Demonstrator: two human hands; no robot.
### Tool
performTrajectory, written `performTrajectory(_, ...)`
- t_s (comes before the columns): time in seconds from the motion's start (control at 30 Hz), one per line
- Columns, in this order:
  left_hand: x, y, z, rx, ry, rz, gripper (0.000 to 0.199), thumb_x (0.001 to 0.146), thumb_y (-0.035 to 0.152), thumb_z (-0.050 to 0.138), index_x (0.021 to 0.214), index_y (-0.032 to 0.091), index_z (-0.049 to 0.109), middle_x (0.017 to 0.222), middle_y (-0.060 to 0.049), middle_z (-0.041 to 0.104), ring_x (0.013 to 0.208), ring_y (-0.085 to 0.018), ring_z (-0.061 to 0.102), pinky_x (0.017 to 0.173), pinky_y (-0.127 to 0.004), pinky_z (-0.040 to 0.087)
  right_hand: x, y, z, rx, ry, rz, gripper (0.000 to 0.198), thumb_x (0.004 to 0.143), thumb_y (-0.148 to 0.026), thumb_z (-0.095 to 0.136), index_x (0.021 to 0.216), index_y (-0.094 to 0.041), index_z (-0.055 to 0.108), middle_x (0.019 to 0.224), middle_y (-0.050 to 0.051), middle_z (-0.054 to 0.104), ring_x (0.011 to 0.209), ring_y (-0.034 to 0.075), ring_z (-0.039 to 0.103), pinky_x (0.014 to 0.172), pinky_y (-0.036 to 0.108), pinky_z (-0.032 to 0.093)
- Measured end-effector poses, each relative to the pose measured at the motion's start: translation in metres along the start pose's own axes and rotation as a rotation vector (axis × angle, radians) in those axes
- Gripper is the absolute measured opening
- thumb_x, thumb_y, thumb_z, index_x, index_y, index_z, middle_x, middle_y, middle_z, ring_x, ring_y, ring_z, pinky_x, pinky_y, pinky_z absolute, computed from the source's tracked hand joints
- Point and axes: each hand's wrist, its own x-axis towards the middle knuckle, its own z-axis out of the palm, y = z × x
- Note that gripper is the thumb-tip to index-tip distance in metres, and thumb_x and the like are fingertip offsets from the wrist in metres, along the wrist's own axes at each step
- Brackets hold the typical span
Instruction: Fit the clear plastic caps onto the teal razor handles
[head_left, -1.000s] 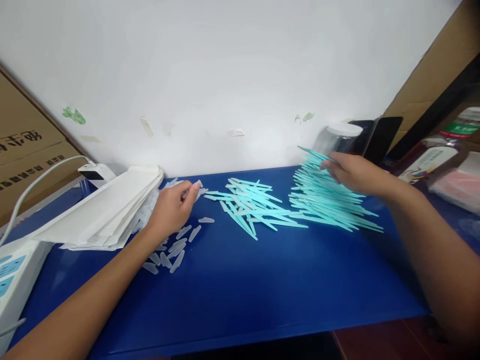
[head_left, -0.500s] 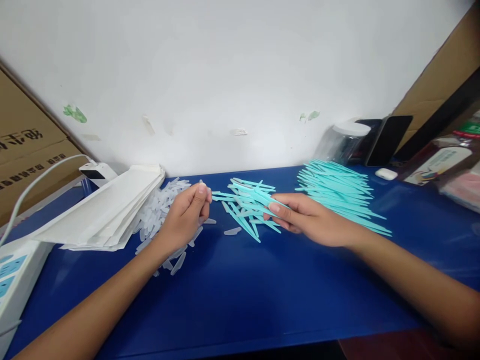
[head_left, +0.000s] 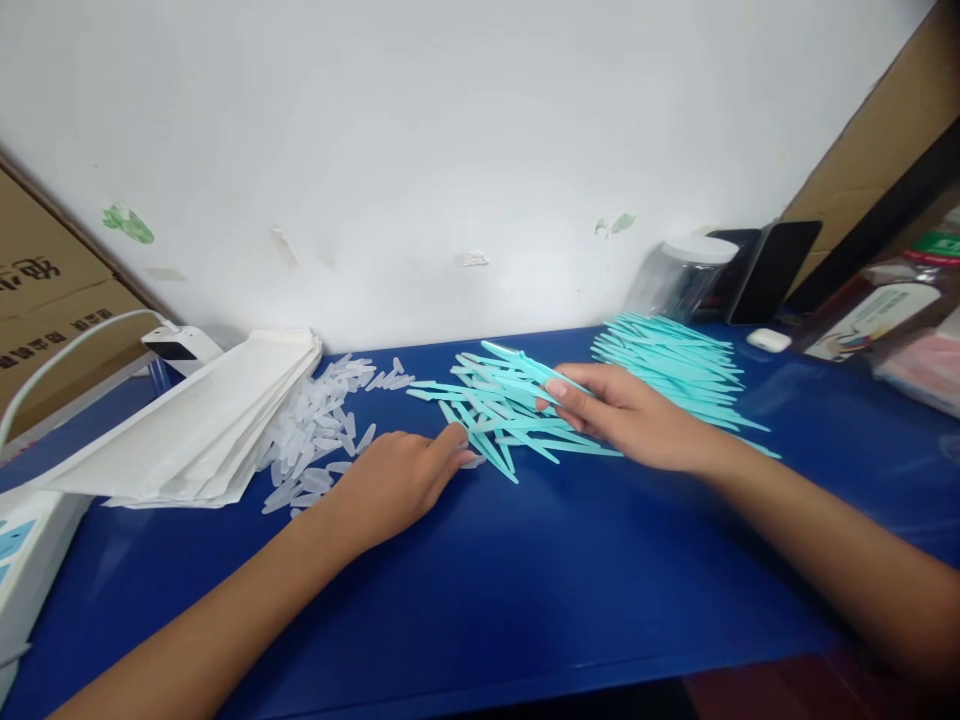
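My right hand [head_left: 619,412] is closed around turquoise eyebrow razors [head_left: 517,362], raised above the table with their ends pointing left; how many it holds I cannot tell. Under them lies a loose heap of similar razors [head_left: 495,435], several with pale caps on their ends. My left hand [head_left: 405,478] rests low over the table at the heap's left edge. Its thumb and fingers pinch a small translucent cap [head_left: 472,460], partly covered by the fingertips. Left of that hand, many translucent caps [head_left: 319,415] lie spread out.
Another stack of turquoise razors [head_left: 667,365] lies at the right, before a clear jar [head_left: 686,275]. White paper sleeves [head_left: 210,410] lie at the left beside a power strip [head_left: 45,530]. A bottle [head_left: 874,310] and a white earbud case [head_left: 769,340] are far right.
My left hand has come down and right onto a loose cap beside the heap. My right hand keeps its razors, their tips now angled further up. More razors lie at the heap's right side.
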Motion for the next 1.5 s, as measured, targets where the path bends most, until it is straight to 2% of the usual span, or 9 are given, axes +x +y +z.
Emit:
performTrajectory(0.17, 0.002, 0.004, -0.002, 0.162, -0.107, 0.047, 0.034, 0.116, 0.046, 0.032, 0.124, 0.022, 0.055, 0.07, -0.003, 0.072, 0.062, -0.026, 0.071, 0.057, -0.03, 0.04, 0.0, 0.0, -0.002, -0.044, 0.005, -0.003, 0.052, 0.107, -0.064, 0.046, 0.078, -0.022, 0.05, 0.07, -0.003, 0.046, 0.057, 0.012, 0.038, 0.055, 0.028, 0.035)
performTrajectory(0.33, 0.002, 0.011, -0.006, 0.257, -0.122, 0.084, 0.028, 0.116, 0.039, 0.037, 0.12, 0.019, 0.055, 0.071, -0.005, 0.071, 0.065, -0.027, 0.073, 0.059, -0.03, 0.047, 0.0, 0.0, -0.003, -0.087, 0.028, -0.032, 0.052, 0.107, -0.063, 0.048, 0.077, -0.021, 0.051, 0.07, -0.003, 0.048, 0.059, 0.012, 0.04, 0.057, 0.028, 0.036)
performTrajectory(0.57, 0.004, 0.014, -0.002, 0.273, -0.147, 0.042, 0.033, 0.116, 0.038, 0.031, 0.118, 0.016, 0.055, 0.07, -0.007, 0.07, 0.065, -0.032, 0.073, 0.057, -0.032, 0.046, 0.0, -0.001, -0.004, -0.077, 0.036, -0.039, 0.051, 0.108, -0.061, 0.048, 0.077, -0.021, 0.051, 0.072, -0.003, 0.048, 0.06, 0.012, 0.04, 0.059, 0.028, 0.036)
performTrajectory(0.67, 0.002, 0.008, -0.001, 0.172, -0.144, 0.011, 0.034, 0.116, 0.042, 0.03, 0.115, 0.018, 0.053, 0.072, -0.006, 0.07, 0.064, -0.03, 0.071, 0.058, -0.032, 0.042, 0.0, 0.0, -0.006, -0.1, 0.018, -0.03, 0.051, 0.109, -0.061, 0.046, 0.077, -0.021, 0.05, 0.072, -0.003, 0.047, 0.06, 0.012, 0.04, 0.059, 0.028, 0.036)
performTrajectory(0.8, 0.0, -0.002, -0.007, -0.098, -0.104, -0.067, 0.03, 0.116, 0.045, 0.032, 0.113, 0.021, 0.05, 0.078, -0.002, 0.068, 0.068, -0.027, 0.067, 0.062, -0.031, 0.037, 0.0, 0.0, -0.006, -0.152, -0.068, -0.061, 0.05, 0.111, -0.056, 0.044, 0.077, -0.021, 0.051, 0.071, -0.003, 0.049, 0.062, 0.013, 0.043, 0.062, 0.029, 0.038)
performTrajectory(0.93, 0.0, -0.007, -0.018, -0.332, -0.07, -0.141, 0.033, 0.114, 0.052, 0.033, 0.107, 0.024, 0.051, 0.072, 0.003, 0.057, 0.064, -0.022, 0.058, 0.062, -0.03, 0.033, -0.001, 0.0, -0.002, -0.256, -0.102, -0.129, 0.044, 0.111, -0.051, 0.047, 0.079, -0.021, 0.049, 0.072, -0.003, 0.049, 0.064, 0.013, 0.044, 0.063, 0.029, 0.035)
performTrajectory(1.1, -0.002, -0.005, -0.027, -0.596, -0.096, -0.164, 0.04, 0.111, 0.059, 0.038, 0.101, 0.024, 0.054, 0.066, 0.006, 0.046, 0.057, -0.016, 0.044, 0.059, -0.029, 0.03, -0.001, 0.001, 0.004, -0.302, -0.116, -0.175, 0.042, 0.11, -0.047, 0.05, 0.078, -0.021, 0.048, 0.07, -0.004, 0.05, 0.063, 0.013, 0.044, 0.062, 0.029, 0.032)
performTrajectory(1.3, -0.001, -0.001, -0.027, -0.733, -0.08, -0.15, 0.044, 0.108, 0.061, 0.045, 0.088, 0.022, 0.049, 0.074, 0.005, 0.045, 0.062, -0.013, 0.038, 0.059, -0.028, 0.03, -0.003, -0.004, 0.005, -0.231, -0.129, -0.17, 0.039, 0.109, -0.047, 0.054, 0.081, -0.02, 0.061, 0.072, -0.002, 0.062, 0.066, 0.014, 0.054, 0.065, 0.028, 0.038)
performTrajectory(1.5, -0.001, -0.001, -0.028, -0.781, -0.1, -0.164, 0.045, 0.108, 0.061, 0.046, 0.087, 0.021, 0.049, 0.076, 0.005, 0.044, 0.065, -0.013, 0.037, 0.06, -0.027, 0.031, -0.005, -0.005, 0.004, -0.212, -0.124, -0.189, 0.037, 0.109, -0.044, 0.057, 0.081, -0.019, 0.061, 0.072, -0.002, 0.062, 0.066, 0.014, 0.055, 0.066, 0.027, 0.04)
